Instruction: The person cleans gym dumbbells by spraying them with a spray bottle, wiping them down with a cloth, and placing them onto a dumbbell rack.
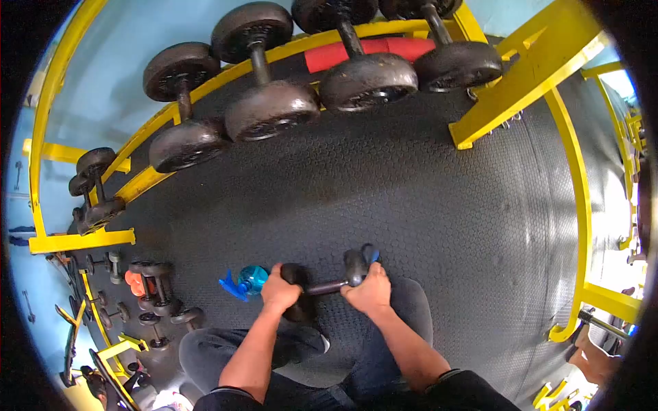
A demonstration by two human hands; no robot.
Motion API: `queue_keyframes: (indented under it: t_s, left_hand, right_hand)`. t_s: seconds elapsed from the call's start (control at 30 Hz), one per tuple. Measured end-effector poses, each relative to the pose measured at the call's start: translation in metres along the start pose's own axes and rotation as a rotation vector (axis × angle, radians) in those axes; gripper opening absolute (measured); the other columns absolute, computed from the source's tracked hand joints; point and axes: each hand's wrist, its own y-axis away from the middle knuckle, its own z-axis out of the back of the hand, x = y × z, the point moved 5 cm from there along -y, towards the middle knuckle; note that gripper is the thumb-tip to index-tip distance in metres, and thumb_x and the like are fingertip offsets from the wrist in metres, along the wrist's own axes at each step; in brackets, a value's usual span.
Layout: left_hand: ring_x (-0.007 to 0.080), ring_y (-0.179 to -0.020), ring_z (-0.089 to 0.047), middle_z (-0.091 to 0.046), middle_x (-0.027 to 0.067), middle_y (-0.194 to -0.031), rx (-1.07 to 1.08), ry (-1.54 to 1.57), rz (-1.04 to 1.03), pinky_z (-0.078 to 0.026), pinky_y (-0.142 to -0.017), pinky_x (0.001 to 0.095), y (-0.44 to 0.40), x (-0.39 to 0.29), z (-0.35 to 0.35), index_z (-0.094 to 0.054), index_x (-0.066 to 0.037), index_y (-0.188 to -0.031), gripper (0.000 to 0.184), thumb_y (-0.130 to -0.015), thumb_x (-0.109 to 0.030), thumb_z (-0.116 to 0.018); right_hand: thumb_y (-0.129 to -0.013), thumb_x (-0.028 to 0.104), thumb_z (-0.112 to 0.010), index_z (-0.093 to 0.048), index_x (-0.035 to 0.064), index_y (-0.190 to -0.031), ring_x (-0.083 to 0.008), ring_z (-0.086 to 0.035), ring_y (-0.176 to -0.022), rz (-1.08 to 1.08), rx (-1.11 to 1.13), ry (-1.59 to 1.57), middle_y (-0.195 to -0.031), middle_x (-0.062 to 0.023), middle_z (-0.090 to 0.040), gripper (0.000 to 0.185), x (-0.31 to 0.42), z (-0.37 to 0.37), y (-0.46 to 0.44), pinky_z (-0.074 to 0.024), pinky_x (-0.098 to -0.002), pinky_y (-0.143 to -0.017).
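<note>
A black dumbbell (pixel 327 288) is held low between my legs, above the black floor. My left hand (pixel 281 293) is closed around the edge of its larger-looking left head (pixel 296 275). At the other end, my right hand (pixel 369 289) is closed against the right head (pixel 355 264). A small dark blue, cloth-like piece (pixel 371 254) sticks out past the right fingers; its exact kind is unclear. Just left of my left hand is a clear blue spray bottle (pixel 252 279) with a blue trigger top (pixel 232 285).
Large black dumbbells (pixel 273 109) rest on a yellow rack (pixel 147 179) ahead. Smaller dumbbells (pixel 162 284) and an orange object (pixel 136 282) lie on the floor at left. A yellow frame (pixel 579 205) stands at right. Another person's limb (pixel 595 356) shows at lower right.
</note>
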Motion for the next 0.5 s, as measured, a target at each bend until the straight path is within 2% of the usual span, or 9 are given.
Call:
queue_keyframes:
  t_s: [0.1, 0.17, 0.23, 0.3, 0.33, 0.4, 0.5]
  left_hand:
    - [0.0392, -0.104, -0.06, -0.064, 0.0225, -0.11, -0.013, -0.017, -0.116, -0.047, -0.092, 0.0425, 0.015, -0.044, 0.007, -0.036, -0.01, -0.139, 0.083, -0.066, -0.024, -0.073]
    - [0.039, -0.107, -0.059, -0.062, 0.0218, -0.114, -0.062, 0.073, -0.198, -0.048, -0.091, 0.0441, 0.018, -0.069, 0.01, -0.037, -0.015, -0.139, 0.081, -0.067, -0.022, -0.073]
    - [0.0394, -0.109, -0.057, -0.061, 0.0202, -0.116, -0.075, 0.222, -0.25, -0.047, -0.093, 0.043, 0.012, -0.082, 0.004, -0.037, -0.02, -0.139, 0.083, -0.066, -0.019, -0.075]
    - [0.0365, -0.111, -0.058, -0.061, 0.0183, -0.118, -0.041, 0.437, -0.318, -0.046, -0.095, 0.0408, 0.003, -0.09, -0.011, -0.037, -0.02, -0.139, 0.083, -0.066, -0.016, -0.077]
    - [0.0365, -0.111, -0.058, -0.061, 0.0183, -0.118, -0.037, 0.438, -0.325, -0.046, -0.095, 0.0408, -0.006, -0.086, -0.03, -0.037, -0.02, -0.139, 0.083, -0.066, -0.016, -0.077]
    - [0.0337, -0.113, -0.057, -0.059, 0.0176, -0.12, -0.011, 0.83, -0.363, -0.045, -0.096, 0.0398, -0.018, -0.085, -0.065, -0.04, -0.016, -0.136, 0.078, -0.067, -0.01, -0.077]
    - [0.0307, -0.114, -0.055, -0.056, 0.0189, -0.123, 0.013, 0.982, -0.35, -0.042, -0.098, 0.0394, -0.015, -0.071, -0.082, -0.043, -0.012, -0.131, 0.072, -0.068, -0.006, -0.076]
  right_hand:
    - [-0.056, 0.028, -0.079, -0.047, -0.0062, -0.102, -0.0425, -0.057, -0.098, 0.03, -0.233, -0.055, -0.103, -0.0267, -0.056, 0.066, -0.012, 0.029, 0.0, -0.0481, -0.0455, -0.088]
    - [-0.055, 0.025, -0.078, -0.047, -0.0049, -0.1, -0.0432, -0.056, -0.095, 0.083, -0.397, -0.034, -0.101, -0.025, -0.056, 0.063, -0.011, 0.055, 0.005, -0.0477, -0.0465, -0.085]
    - [-0.054, 0.022, -0.078, -0.047, -0.0043, -0.099, -0.0435, -0.055, -0.091, 0.119, -0.492, -0.037, -0.097, -0.0235, -0.056, 0.06, 0.003, 0.083, 0.01, -0.0469, -0.0475, -0.082]
    - [-0.052, 0.019, -0.077, -0.05, -0.0047, -0.098, -0.0418, -0.053, -0.09, 0.182, -0.619, 0.111, -0.094, -0.0216, -0.053, 0.059, 0.022, 0.106, 0.014, -0.0461, -0.0479, -0.079]
    - [-0.051, 0.019, -0.078, -0.05, -0.0051, -0.101, -0.041, -0.053, -0.09, 0.265, -0.643, 0.166, -0.094, -0.0211, -0.053, 0.062, 0.028, 0.111, 0.014, -0.0459, -0.0478, -0.078]
    - [-0.05, 0.019, -0.079, -0.05, -0.0056, -0.107, -0.0396, -0.053, -0.088, 0.412, -0.66, 0.272, -0.093, -0.0201, -0.052, 0.069, 0.037, 0.118, 0.014, -0.0453, -0.0476, -0.075]
    - [-0.052, 0.023, -0.079, -0.051, -0.0036, -0.112, -0.0346, -0.053, -0.084, 0.537, -0.602, 0.36, -0.09, -0.0164, -0.052, 0.072, 0.047, 0.11, 0.019, -0.0425, -0.0446, -0.072]
